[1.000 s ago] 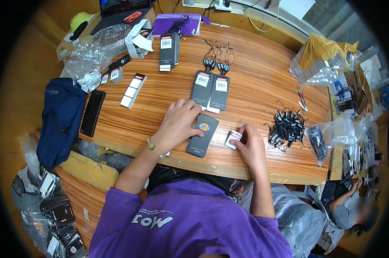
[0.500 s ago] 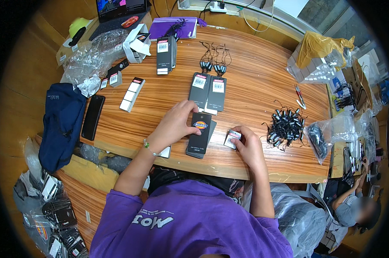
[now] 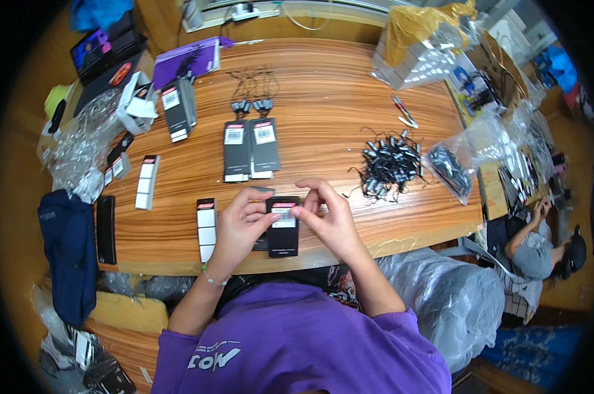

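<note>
In front of me is a black hang tag (image 3: 284, 244), with a white label (image 3: 284, 217) topped by a red strip on its upper part. My left hand (image 3: 242, 222) is closed on the tag's left side, its thumb by the label. From the right, my right hand (image 3: 330, 220) touches the label's edge with its thumb; its other fingers are bent and apart. Partly hidden under my left hand lies another dark tag (image 3: 261, 243). A strip of white labels (image 3: 206, 231) sits left of that hand. Farther off, two stacks of labelled grey tags (image 3: 251, 150) lie side by side, their black cords stretched away.
A heap of black cords (image 3: 390, 165) lies to the right, beside a clear bag (image 3: 451, 167) of more cords. Snips (image 3: 404, 111) are behind it. At left are more label strips (image 3: 146, 182), a tag stack (image 3: 177, 108) and a phone (image 3: 106, 230). A co-worker (image 3: 540, 253) sits far right.
My right hand has moved left with the small label, which is now against the black tag. My left hand has shifted to the tag's side. The whole view has turned rightward.
</note>
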Motion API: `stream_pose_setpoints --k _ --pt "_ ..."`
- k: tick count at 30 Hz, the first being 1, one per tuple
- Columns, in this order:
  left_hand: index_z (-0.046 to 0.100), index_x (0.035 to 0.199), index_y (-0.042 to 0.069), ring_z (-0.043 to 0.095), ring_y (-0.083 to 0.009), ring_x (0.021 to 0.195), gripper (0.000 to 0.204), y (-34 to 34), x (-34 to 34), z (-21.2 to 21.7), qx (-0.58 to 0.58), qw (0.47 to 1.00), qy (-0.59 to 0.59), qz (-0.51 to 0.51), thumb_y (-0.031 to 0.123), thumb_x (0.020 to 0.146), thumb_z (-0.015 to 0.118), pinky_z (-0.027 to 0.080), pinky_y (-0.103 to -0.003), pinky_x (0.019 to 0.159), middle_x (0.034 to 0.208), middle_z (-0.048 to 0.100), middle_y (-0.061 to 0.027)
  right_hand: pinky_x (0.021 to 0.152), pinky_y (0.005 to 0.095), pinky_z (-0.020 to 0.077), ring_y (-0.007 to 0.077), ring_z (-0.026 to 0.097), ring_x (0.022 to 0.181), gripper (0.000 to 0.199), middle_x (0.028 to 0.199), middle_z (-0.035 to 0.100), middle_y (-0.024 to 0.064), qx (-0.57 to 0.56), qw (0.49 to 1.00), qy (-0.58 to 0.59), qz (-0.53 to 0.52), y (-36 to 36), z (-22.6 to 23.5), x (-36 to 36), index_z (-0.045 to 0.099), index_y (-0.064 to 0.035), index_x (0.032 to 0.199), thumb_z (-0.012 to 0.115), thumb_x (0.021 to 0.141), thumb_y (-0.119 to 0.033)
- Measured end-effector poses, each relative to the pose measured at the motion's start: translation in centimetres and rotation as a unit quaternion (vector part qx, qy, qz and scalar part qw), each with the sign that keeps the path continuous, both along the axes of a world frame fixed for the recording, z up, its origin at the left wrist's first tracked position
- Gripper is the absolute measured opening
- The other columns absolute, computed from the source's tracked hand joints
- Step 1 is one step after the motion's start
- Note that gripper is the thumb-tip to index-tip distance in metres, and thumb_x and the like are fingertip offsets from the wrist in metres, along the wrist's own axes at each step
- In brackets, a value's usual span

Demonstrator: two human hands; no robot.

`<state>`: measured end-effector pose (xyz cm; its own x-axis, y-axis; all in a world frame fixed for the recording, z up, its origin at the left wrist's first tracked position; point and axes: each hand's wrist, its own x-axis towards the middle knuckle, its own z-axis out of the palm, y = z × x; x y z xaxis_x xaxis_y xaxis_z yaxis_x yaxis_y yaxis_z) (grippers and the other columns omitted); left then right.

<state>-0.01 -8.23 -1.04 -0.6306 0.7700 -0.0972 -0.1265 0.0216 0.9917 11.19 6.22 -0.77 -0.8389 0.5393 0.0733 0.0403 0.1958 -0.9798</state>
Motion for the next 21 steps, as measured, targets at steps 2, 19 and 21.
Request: stream_pose_setpoints --k 2,19,21 --pt "0.049 0.104 0.000 0.059 -0.0094 0.080 0.029 -0.1 0.1 0.0 -0.007 1.000 -0.013 0.014 -0.006 0.078 0.061 0.048 -0.020 0.069 0.084 0.062 -0.0078 0.065 0.0230 0.0406 0.0076 0.049 0.068 0.019 0.070 0.053 -0.0002 0.011 0.999 -0.030 -0.032 2.2 0.2 1.5 0.059 -0.0024 0.098 0.060 0.081 -0.010" --pt "0.046 0.108 0.002 0.058 -0.0079 0.077 0.032 1.2 0.5 -0.6 0.002 0.999 -0.044 -0.026 -0.005 0.079 0.058 0.045 -0.018 0.066 0.083 0.061 -0.0053 0.068 0.0371 0.0426 0.0275 0.053 0.075 0.006 0.074 0.056 0.0089 0.395 0.891 -0.183 -0.127 10.9 -2.2 7.8 0.064 -0.0051 0.076 0.063 0.071 -0.006" --pt "0.046 0.108 0.002 0.059 -0.0081 0.077 0.032 1.1 0.4 -0.5 -0.001 0.999 -0.037 -0.023 -0.004 0.079 0.058 0.045 -0.018 0.066 0.083 0.061 -0.0055 0.068 0.0373 0.0423 0.0278 0.052 0.076 0.005 0.074 0.056 0.0091 0.393 0.894 -0.182 -0.117 11.1 -2.4 7.6 0.063 -0.0047 0.076 0.063 0.071 -0.006"
